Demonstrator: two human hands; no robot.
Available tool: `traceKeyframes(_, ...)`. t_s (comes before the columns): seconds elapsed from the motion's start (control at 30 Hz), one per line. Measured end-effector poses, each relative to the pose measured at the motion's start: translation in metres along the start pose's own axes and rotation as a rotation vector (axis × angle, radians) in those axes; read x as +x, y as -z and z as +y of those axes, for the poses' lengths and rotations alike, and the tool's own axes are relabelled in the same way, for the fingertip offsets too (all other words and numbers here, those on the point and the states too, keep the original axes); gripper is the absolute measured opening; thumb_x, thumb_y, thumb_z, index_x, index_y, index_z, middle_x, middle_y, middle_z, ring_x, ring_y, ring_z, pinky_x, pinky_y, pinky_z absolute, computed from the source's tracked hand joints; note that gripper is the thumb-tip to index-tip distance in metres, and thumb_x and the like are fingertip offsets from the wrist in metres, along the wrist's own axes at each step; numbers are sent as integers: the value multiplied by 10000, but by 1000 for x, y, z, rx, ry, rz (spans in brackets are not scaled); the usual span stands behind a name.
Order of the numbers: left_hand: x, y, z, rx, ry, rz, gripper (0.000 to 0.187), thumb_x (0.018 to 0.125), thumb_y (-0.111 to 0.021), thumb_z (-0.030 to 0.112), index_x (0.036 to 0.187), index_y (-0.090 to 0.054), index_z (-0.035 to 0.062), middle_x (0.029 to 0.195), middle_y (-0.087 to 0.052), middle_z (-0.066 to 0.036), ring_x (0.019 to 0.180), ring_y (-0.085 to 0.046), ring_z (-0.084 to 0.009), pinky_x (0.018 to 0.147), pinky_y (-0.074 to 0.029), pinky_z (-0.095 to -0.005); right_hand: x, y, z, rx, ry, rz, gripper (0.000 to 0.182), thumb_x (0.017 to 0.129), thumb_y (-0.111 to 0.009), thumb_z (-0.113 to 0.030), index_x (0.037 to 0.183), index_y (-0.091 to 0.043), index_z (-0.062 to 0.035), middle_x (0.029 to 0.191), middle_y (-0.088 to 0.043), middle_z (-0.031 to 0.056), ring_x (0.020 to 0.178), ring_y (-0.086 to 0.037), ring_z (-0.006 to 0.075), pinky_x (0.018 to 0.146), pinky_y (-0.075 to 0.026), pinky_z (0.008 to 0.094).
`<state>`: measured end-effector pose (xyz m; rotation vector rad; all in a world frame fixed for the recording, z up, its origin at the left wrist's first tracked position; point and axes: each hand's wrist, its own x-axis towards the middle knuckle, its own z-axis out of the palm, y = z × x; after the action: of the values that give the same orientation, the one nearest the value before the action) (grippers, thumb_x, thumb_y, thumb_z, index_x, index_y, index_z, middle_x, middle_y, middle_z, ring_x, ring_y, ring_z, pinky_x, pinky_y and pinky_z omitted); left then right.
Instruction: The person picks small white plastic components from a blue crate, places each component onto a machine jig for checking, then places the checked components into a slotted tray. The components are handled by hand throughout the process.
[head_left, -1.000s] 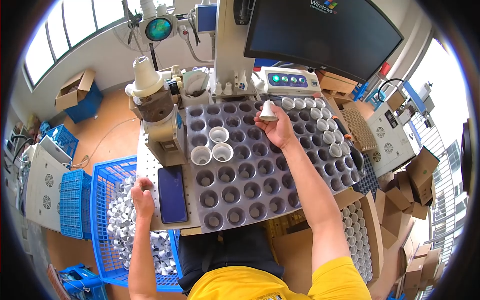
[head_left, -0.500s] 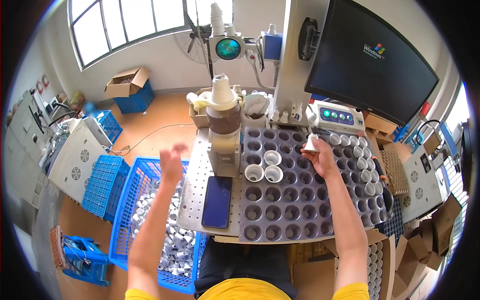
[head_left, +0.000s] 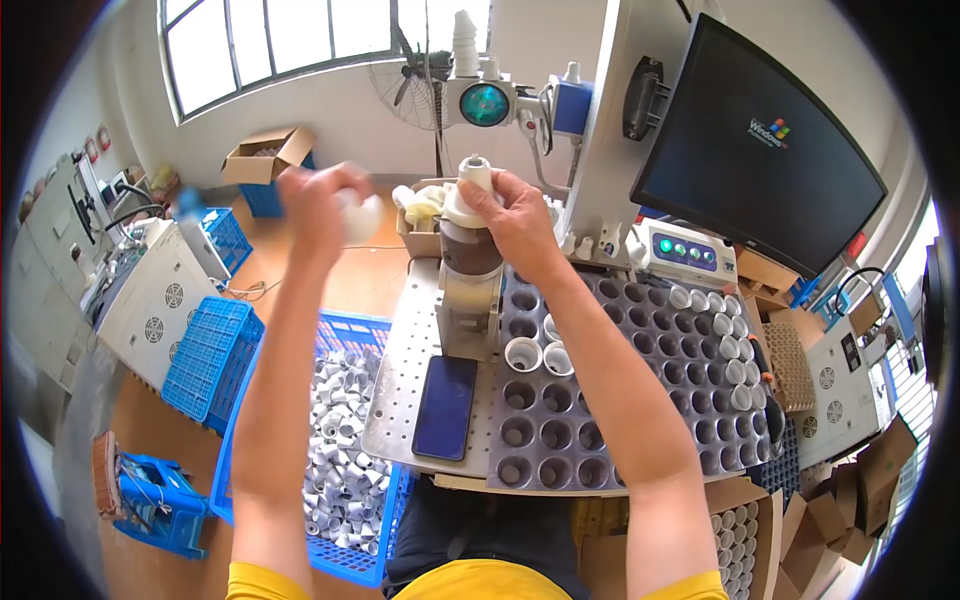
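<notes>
My right hand point(head_left: 522, 225) closes its thumb and fingers on a white cone-shaped plastic cap point(head_left: 474, 174) on top of the upright fixture point(head_left: 470, 250). Up to the left, clear of the fixture, my left hand point(head_left: 320, 205) is smeared by motion; its fingers are curled round a blurred white cap point(head_left: 360, 218). Below my right forearm lies the dark tray point(head_left: 538, 408) with rows of round holes. White cups point(head_left: 523, 354) sit in some holes near its left edge, one partly behind my forearm, and several more cups point(head_left: 740, 372) line its right side.
A blue crate point(head_left: 345, 570) full of loose white caps point(head_left: 345, 470) stands at lower left. A phone point(head_left: 445, 408) lies on the perforated metal plate point(head_left: 400, 400). The machine's lens head point(head_left: 485, 104) hangs above the fixture. A monitor point(head_left: 765, 150) stands at upper right.
My right hand has moved left from the tray to the top of the fixture with its white cap. My left hand, empty before, has risen and now holds a white cap.
</notes>
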<state>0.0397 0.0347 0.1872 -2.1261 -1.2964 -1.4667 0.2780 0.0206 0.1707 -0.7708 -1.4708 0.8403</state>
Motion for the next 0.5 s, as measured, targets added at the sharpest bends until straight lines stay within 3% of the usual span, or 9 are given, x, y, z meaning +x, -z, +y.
traceKeyframes(0.07,-44,17,-57,-128,155,-11,221,764,-465,146,674,-634,35,678,-609,-87,655,-527,-198,667,-419,-339,-3,-5,2,-33,7,20,396,874,-667,-318,1074,-632,23,920,-664,64,807,-585,111,742,-475,257)
traceKeyframes(0.13,-121,-4,-162,-261,428,137,244,797,-441,144,670,-605,17,714,-595,-120,692,-535,-231,701,-423,-364,-4,-2,4,-87,21,25,407,880,-658,-336,1077,-633,19,920,-665,67,806,-585,112,746,-475,263)
traceKeyframes(0.17,-152,-6,-179,-131,432,124,254,805,-423,145,673,-594,10,744,-584,-130,742,-539,-242,730,-421,-373,-5,1,0,-97,-20,-20,442,884,-648,-353,1134,-613,9,963,-654,71,840,-573,102,768,-468,265)
traceKeyframes(0.2,-179,-6,-181,-5,435,106,265,813,-406,145,677,-583,3,773,-573,-139,792,-544,-254,759,-418,-381,-10,6,2,-92,-17,-25,454,888,-638,-361,1156,-601,4,993,-649,86,874,-576,113,789,-465,269)
traceKeyframes(0.27,-200,9,-141,88,506,-59,212,699,-440,91,594,-575,-34,605,-578,-175,595,-559,-308,631,-434,-398,-19,19,11,-92,-8,-31,480,896,-620,-376,1200,-578,-7,1051,-640,115,942,-582,134,832,-458,276)
traceKeyframes(0.3,-214,6,-134,38,545,-125,213,723,-430,96,629,-578,-26,679,-573,-171,679,-549,-303,686,-425,-396,-24,34,28,-156,14,0,563,862,-629,-425,1253,-547,-28,1162,-608,174,1089,-572,224,920,-445,328)
traceKeyframes(0.37,-248,1,-120,-61,644,-250,219,770,-411,106,700,-583,-9,825,-565,-165,848,-528,-293,798,-408,-392,-51,77,34,-684,-157,-149,605,821,-645,-460,1255,-551,-49,1215,-574,201,1146,-542,291,963,-428,372)
traceKeyframes(0.4,-270,-16,-110,-127,572,-289,202,737,-419,97,711,-584,-16,801,-565,-175,823,-531,-309,788,-417,-402,-69,90,36,-945,-254,-232,626,800,-653,-478,1256,-554,-60,1242,-557,214,1175,-526,325,984,-420,394)
traceKeyframes(0.5,-259,-43,-65,-162,631,-457,202,714,-434,97,720,-591,-29,793,-583,-200,822,-541,-340,775,-425,-421,-93,84,24,-1220,-591,-424,581,759,-678,-479,1169,-610,-73,1253,-550,196,1160,-527,335,984,-422,415)
